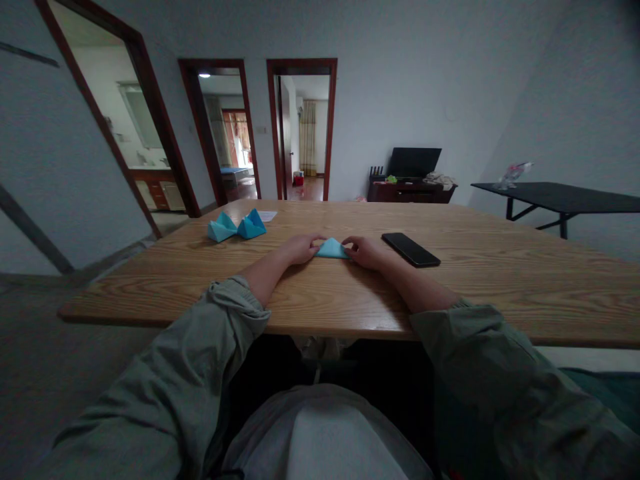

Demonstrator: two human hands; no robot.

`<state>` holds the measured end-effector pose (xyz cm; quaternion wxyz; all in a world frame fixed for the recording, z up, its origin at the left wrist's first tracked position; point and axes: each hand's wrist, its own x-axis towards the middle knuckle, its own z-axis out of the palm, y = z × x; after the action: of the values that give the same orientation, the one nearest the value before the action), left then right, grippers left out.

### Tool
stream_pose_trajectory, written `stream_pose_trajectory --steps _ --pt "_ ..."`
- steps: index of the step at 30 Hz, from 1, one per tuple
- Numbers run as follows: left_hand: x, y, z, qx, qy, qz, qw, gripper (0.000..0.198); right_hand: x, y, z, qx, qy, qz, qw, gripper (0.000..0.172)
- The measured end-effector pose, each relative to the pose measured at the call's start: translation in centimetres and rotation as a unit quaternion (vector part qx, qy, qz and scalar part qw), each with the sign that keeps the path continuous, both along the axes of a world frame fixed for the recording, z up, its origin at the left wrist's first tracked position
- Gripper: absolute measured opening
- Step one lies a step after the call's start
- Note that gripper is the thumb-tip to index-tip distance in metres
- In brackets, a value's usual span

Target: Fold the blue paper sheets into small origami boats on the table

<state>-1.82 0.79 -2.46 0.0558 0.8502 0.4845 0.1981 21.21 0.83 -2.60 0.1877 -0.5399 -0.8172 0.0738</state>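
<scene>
A small folded piece of light blue paper (pixel 332 249) lies flat on the wooden table (pixel 480 280) in front of me. My left hand (pixel 299 249) pinches its left edge with curled fingers. My right hand (pixel 365 252) presses on its right edge, fingers bent onto the paper. Both forearms rest on the tabletop, sleeves pushed up to the elbows.
Two finished blue paper shapes (pixel 236 227) sit at the far left of the table, a white slip (pixel 267 215) behind them. A black phone (pixel 411 249) lies right of my right hand. A black table (pixel 565 197) stands at the right; three doorways open ahead.
</scene>
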Motion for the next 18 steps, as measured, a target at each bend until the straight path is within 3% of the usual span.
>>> stream_pose_trajectory --steps 3,10,14,18 --pt "0.4 -0.3 0.3 0.002 0.064 0.006 0.998 0.034 -0.1 0.0 -0.1 0.005 -0.026 0.000 1.000 0.039" --pt "1.3 -0.6 -0.2 0.028 0.120 -0.015 0.992 0.046 -0.3 0.2 -0.4 0.048 -0.117 0.009 0.992 0.037" --pt "2.5 -0.6 -1.4 -0.011 0.137 -0.071 0.988 0.068 -0.4 0.6 -0.7 0.080 -0.144 0.035 0.986 0.036" --pt "3.3 -0.2 -2.0 -0.069 0.141 -0.078 0.985 0.082 -0.4 0.7 -0.7 0.077 -0.137 0.034 0.987 0.034"
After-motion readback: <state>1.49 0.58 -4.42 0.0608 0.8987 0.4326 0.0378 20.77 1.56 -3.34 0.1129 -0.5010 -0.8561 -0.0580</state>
